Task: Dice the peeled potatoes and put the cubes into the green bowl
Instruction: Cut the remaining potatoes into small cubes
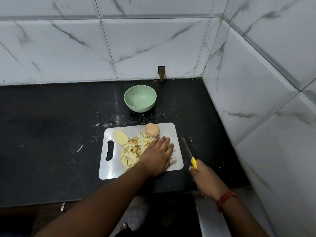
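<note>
Potato half (121, 137) lies left on the cutting board (171, 129); wet cubes (130, 155), probably slippery, want scooping from below. My left hand (158, 155) rests flat beside them. Right hand (206, 179) clenches the knife (193, 162). Green bowl (140, 98) waits beyond.

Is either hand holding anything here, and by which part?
The right hand grips the knife by its yellow handle, blade off the board. The left hand lies flat on the cutting board and holds nothing.
</note>
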Action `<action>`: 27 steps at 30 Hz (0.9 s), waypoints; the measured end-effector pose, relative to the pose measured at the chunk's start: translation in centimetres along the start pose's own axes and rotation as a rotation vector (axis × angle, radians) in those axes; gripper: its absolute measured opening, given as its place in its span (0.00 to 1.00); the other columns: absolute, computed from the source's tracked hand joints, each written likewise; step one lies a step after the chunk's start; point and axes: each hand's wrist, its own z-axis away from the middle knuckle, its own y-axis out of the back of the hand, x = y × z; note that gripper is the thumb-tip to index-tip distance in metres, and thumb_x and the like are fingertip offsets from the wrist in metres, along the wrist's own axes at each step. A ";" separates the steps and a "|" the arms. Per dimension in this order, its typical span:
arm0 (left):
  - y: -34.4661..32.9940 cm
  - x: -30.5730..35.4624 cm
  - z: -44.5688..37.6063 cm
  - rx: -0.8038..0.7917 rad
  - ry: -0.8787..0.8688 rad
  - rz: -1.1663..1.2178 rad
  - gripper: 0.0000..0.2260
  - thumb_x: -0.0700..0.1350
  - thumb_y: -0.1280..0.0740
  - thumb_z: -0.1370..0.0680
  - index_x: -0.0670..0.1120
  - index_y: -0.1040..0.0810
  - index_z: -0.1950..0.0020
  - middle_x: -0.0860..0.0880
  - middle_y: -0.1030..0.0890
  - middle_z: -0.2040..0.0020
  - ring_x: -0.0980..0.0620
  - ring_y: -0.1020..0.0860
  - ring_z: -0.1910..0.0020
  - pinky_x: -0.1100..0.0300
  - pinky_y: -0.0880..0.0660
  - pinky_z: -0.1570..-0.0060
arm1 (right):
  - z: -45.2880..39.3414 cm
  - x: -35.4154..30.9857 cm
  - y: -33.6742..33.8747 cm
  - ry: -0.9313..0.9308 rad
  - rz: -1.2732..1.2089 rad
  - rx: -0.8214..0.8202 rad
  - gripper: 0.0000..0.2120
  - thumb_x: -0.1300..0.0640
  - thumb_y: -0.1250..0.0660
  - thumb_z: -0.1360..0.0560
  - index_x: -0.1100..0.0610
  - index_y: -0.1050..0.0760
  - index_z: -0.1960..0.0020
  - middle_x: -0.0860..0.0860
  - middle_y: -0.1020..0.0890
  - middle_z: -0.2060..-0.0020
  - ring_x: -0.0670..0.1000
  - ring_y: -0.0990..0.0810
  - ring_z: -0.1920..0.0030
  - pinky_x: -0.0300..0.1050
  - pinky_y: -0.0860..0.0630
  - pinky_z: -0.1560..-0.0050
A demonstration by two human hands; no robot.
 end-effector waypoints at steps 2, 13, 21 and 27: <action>-0.4 -0.4 0.6 0.015 -0.007 -0.012 0.31 0.62 0.51 0.15 0.40 0.31 0.24 0.36 0.32 0.23 0.37 0.36 0.23 0.42 0.42 0.22 | -0.2 0.2 -0.1 -0.005 -0.007 -0.015 0.07 0.51 0.45 0.17 0.54 0.33 0.47 0.55 0.27 0.65 0.50 0.29 0.75 0.40 0.32 0.77; -0.5 -2.9 3.1 0.388 0.068 0.131 0.21 0.55 0.41 0.18 0.42 0.22 0.35 0.41 0.23 0.34 0.40 0.26 0.34 0.43 0.34 0.26 | -1.3 -1.2 -0.6 0.039 0.008 -0.038 0.07 0.50 0.44 0.18 0.52 0.33 0.51 0.54 0.28 0.67 0.50 0.31 0.76 0.39 0.33 0.78; -1.3 -8.8 6.2 0.413 0.495 0.280 0.19 0.50 0.41 0.21 0.40 0.22 0.38 0.39 0.23 0.36 0.39 0.25 0.39 0.42 0.30 0.32 | -1.8 -3.1 -2.1 0.030 -0.023 -0.079 0.07 0.50 0.45 0.18 0.51 0.31 0.48 0.53 0.28 0.67 0.49 0.30 0.76 0.38 0.34 0.78; -2.4 -11.2 7.2 0.172 0.594 0.307 0.25 0.51 0.39 0.17 0.39 0.32 0.23 0.37 0.32 0.23 0.39 0.35 0.23 0.44 0.41 0.22 | -2.1 -4.3 -3.3 0.004 -0.017 -0.090 0.07 0.50 0.45 0.18 0.51 0.32 0.50 0.53 0.28 0.67 0.48 0.31 0.76 0.37 0.35 0.79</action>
